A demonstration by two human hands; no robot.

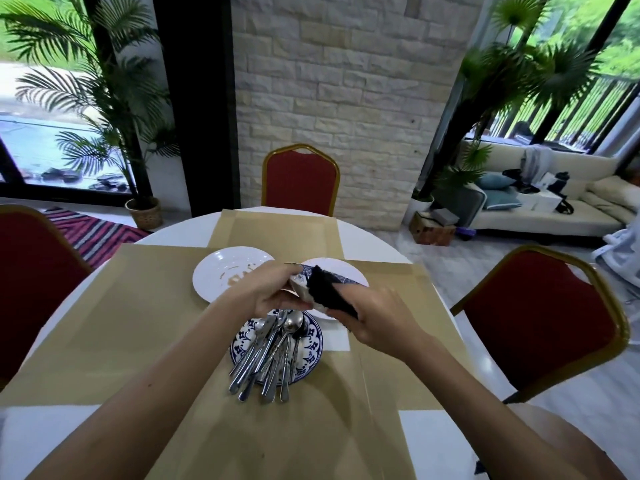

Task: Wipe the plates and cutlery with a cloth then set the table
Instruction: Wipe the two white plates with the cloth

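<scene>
**Wiping a small plate; the table not yet set**

The step in hand looked to be the wiping of the plates; the left hand (273, 292) gripped a small blue-patterned plate (302, 285) by its near edge, fingers curled round the rim, and held it tilted in the air above the table; the right hand (381, 323) was clamped on a black cloth (329, 294), bunched in the fingers and pressed against the plate's far side. Both forearms reached forward from the lower corners and met over the middle of the tan table covering (138, 323); the right wrist was bent inward towards the left.

Directly under the hands the cutlery (273, 355) lay heaped on a blue-rimmed plate (313, 355), handles fanned towards the person; a white plate with gold marking (221, 275) lay to the left beyond it, and a plain white plate (341, 266) lay partly hidden behind the cloth.

By my judgement most of the task was ahead; the next move called for the plate to be turned in the left hand so the cloth could reach the rest of it, with the left hand's hold kept firm against the rubbing; the cutlery and the place settings appeared untouched.
</scene>
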